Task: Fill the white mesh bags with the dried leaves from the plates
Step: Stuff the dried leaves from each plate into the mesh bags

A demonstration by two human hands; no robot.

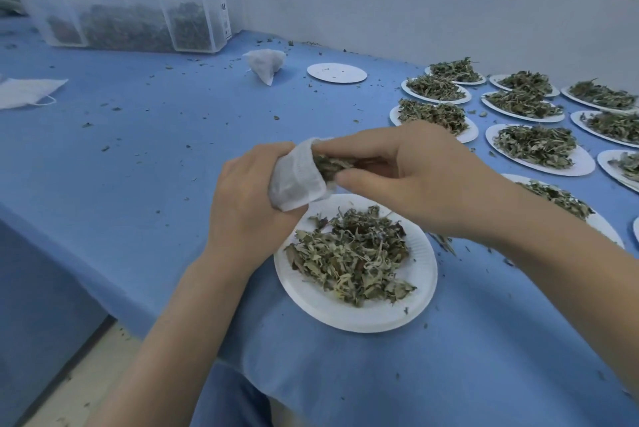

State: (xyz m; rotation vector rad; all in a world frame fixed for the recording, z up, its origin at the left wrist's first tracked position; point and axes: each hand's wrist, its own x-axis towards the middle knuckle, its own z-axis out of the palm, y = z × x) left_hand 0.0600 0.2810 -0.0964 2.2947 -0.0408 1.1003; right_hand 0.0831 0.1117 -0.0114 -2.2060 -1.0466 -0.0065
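Standing beside the blue-covered desk point(173, 122), I see, in the single head view, the person's left hand point(249, 205) curled round a small white mesh bag point(297, 177), holding it mouth-up just above the far edge of a round white paper plate point(397, 312). The right hand point(408, 177) pinches a tuft of dried green leaves point(333, 164) and is pressing it into the bag's open mouth, thumb below and fingers above. The bag looks partly filled, darker through the mesh at its lower half, though how full I cannot say for sure. The plate beneath the hands holds a good heap of loose dried leaves point(349, 257), so I judge this bag is somewhere in the middle of its filling. To the right, well apart from the hands, a spread of further paper plates heaped with leaves point(532, 146) waits untouched, more than ten of them as far as the frame shows, some cut off at the edge. Farther back lies one emptied white plate point(337, 73) and, near it, a stuffed white mesh pouch point(264, 62) lying on the cloth, which looks like a finished one. At the far left stands a clear plastic bin point(138, 12) with mesh bags of dark leaves inside, and a white face mask point(27, 91) lies by the desk's left edge. Crumbs of leaf are scattered over the cloth. By my reckoning most of the work is ahead.
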